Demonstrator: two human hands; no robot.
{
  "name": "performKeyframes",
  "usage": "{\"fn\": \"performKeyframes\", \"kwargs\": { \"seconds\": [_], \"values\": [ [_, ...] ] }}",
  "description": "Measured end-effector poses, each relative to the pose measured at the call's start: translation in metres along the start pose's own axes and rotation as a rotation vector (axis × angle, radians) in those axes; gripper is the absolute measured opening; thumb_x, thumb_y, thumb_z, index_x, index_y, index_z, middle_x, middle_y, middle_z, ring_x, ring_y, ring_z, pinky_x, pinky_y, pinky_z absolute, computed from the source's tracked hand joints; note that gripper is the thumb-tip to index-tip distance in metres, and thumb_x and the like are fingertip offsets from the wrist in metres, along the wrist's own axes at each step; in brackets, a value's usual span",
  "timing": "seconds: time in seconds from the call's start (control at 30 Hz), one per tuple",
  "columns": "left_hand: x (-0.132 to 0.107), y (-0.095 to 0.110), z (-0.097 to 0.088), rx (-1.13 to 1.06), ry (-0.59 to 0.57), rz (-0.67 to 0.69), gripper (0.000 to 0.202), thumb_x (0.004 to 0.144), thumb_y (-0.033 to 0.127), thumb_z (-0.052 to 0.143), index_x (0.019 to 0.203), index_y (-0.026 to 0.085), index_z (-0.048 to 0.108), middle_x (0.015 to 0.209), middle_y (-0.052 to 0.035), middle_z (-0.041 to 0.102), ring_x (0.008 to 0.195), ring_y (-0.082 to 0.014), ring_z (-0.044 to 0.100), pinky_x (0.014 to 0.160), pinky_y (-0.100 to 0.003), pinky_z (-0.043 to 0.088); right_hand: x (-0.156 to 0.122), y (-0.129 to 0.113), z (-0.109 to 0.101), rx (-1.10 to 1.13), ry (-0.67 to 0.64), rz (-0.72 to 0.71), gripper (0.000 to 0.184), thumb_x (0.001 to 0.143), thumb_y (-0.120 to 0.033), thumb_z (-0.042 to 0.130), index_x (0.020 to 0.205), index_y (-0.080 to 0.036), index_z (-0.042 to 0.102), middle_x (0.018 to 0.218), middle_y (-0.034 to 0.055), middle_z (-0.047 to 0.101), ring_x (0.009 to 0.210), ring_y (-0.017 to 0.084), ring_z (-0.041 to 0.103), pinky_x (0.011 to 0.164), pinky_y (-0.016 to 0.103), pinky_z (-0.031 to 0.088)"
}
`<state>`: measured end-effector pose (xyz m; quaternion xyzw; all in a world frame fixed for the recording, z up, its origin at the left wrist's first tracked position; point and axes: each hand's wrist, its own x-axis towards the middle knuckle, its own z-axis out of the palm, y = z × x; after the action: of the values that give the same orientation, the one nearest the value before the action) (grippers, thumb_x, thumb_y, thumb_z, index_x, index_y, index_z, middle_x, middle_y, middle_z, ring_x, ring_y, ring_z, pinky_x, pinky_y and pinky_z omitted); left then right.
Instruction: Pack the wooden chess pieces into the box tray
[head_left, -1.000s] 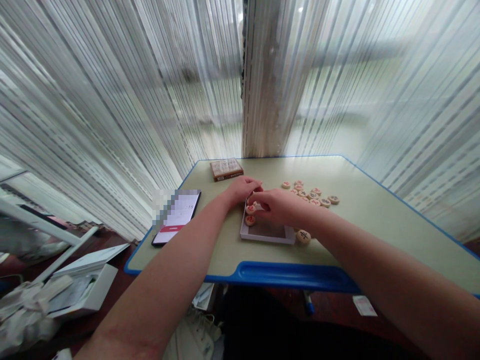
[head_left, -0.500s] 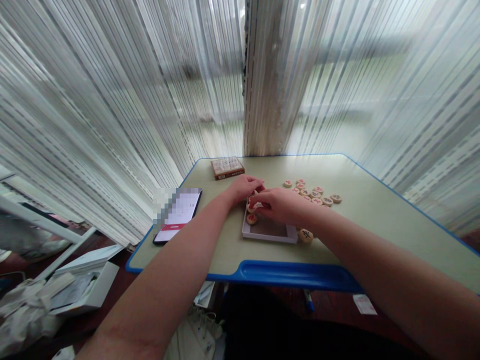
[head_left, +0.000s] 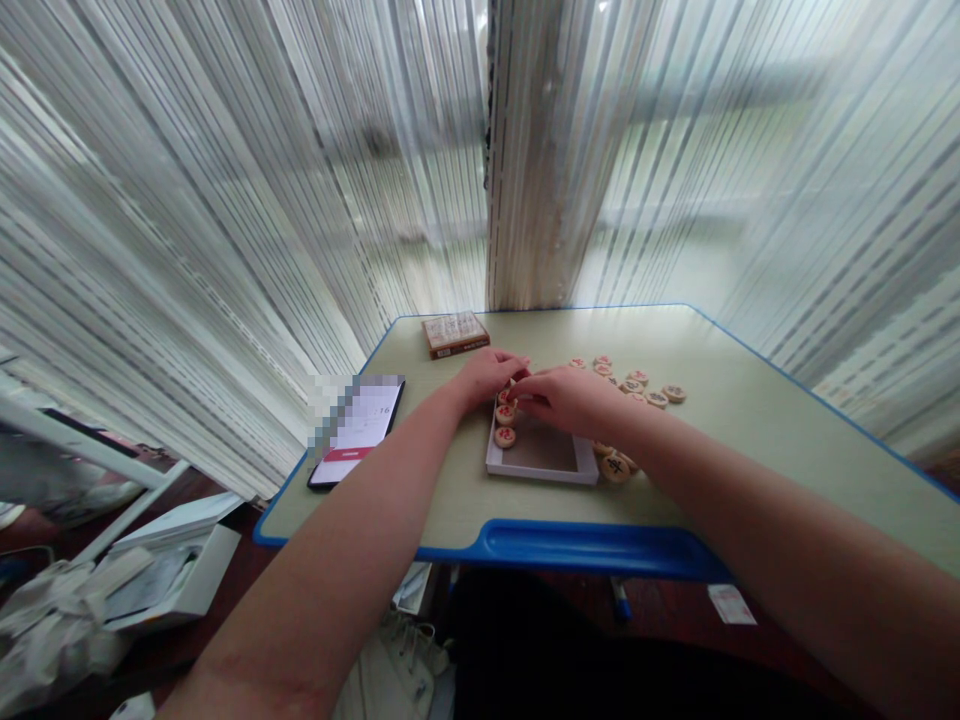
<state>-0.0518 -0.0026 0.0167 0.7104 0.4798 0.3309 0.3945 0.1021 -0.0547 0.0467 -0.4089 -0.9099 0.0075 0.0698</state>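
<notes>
A shallow white box (head_left: 544, 472) with a brown floor lies on the table. Round wooden Chinese chess pieces with red characters stand in a column along its left wall; the nearest piece (head_left: 505, 437) shows fully. My left hand (head_left: 489, 374) is closed at the box's far left corner, its fingers bent over the edge and the tips partly hidden. My right hand (head_left: 559, 395) reaches over the box from the right. Its thumb and fingers pinch at a piece (head_left: 506, 397) in the far part of the column, mostly covered by the fingers.
More chess pieces (head_left: 634, 387) lie loose right of the box, and a few (head_left: 616, 467) sit against its near right corner. A brown patterned box (head_left: 455, 334) is at the back left. A phone (head_left: 358, 430) lies left. A blue tray groove (head_left: 592, 545) edges the table.
My right hand has slid slightly away from me along the column, uncovering more of the red pieces. My left hand stays at the box corner.
</notes>
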Motion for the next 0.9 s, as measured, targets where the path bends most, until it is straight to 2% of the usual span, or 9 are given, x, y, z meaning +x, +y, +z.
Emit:
{"fn": "performKeyframes", "kwargs": {
  "seconds": [0.33, 0.53, 0.7, 0.9],
  "values": [
    [-0.0027, 0.0027, 0.0004, 0.012, 0.019, 0.002, 0.035, 0.075, 0.041, 0.054, 0.058, 0.012, 0.062, 0.047, 0.0007, 0.054, 0.047, -0.009, 0.046, 0.048, -0.022, 0.033, 0.005, 0.004, 0.0031, 0.007, 0.01, -0.009, 0.028, 0.087, -0.031, 0.046, 0.106, -0.024, 0.065, 0.099, 0.0073, 0.069, 0.086, 0.021, 0.062, 0.068, 0.026, 0.039],
    [-0.002, 0.0017, 0.0008, -0.022, 0.022, 0.001, 0.033, 0.074, 0.04, 0.054, 0.058, 0.011, 0.062, 0.046, 0.0014, 0.052, 0.045, -0.0082, 0.043, 0.047, -0.022, 0.031, 0.0053, 0.0046, 0.0038, -0.002, 0.018, -0.019, 0.028, 0.087, -0.031, 0.044, 0.104, -0.023, 0.064, 0.095, 0.0071, 0.069, 0.085, 0.021, 0.062, 0.067, 0.026, 0.038],
    [-0.0008, -0.0011, 0.0007, -0.024, 0.014, 0.01, 0.036, 0.073, 0.042, 0.054, 0.057, 0.011, 0.061, 0.045, 0.0015, 0.052, 0.045, -0.0081, 0.043, 0.046, -0.022, 0.03, 0.0075, 0.0094, 0.0093, 0.003, 0.027, -0.032, 0.027, 0.087, -0.027, 0.044, 0.106, -0.024, 0.063, 0.1, 0.0069, 0.068, 0.088, 0.021, 0.062, 0.069, 0.027, 0.039],
    [-0.0005, -0.0011, 0.0007, -0.022, 0.031, 0.007, 0.033, 0.073, 0.04, 0.055, 0.059, 0.011, 0.063, 0.049, 0.0009, 0.055, 0.047, -0.0086, 0.045, 0.049, -0.022, 0.033, 0.0034, 0.0069, 0.008, 0.026, 0.101, -0.03, 0.028, 0.084, -0.026, 0.047, 0.105, -0.023, 0.064, 0.088, 0.0058, 0.07, 0.076, 0.019, 0.061, 0.062, 0.026, 0.036]
  ]
}}
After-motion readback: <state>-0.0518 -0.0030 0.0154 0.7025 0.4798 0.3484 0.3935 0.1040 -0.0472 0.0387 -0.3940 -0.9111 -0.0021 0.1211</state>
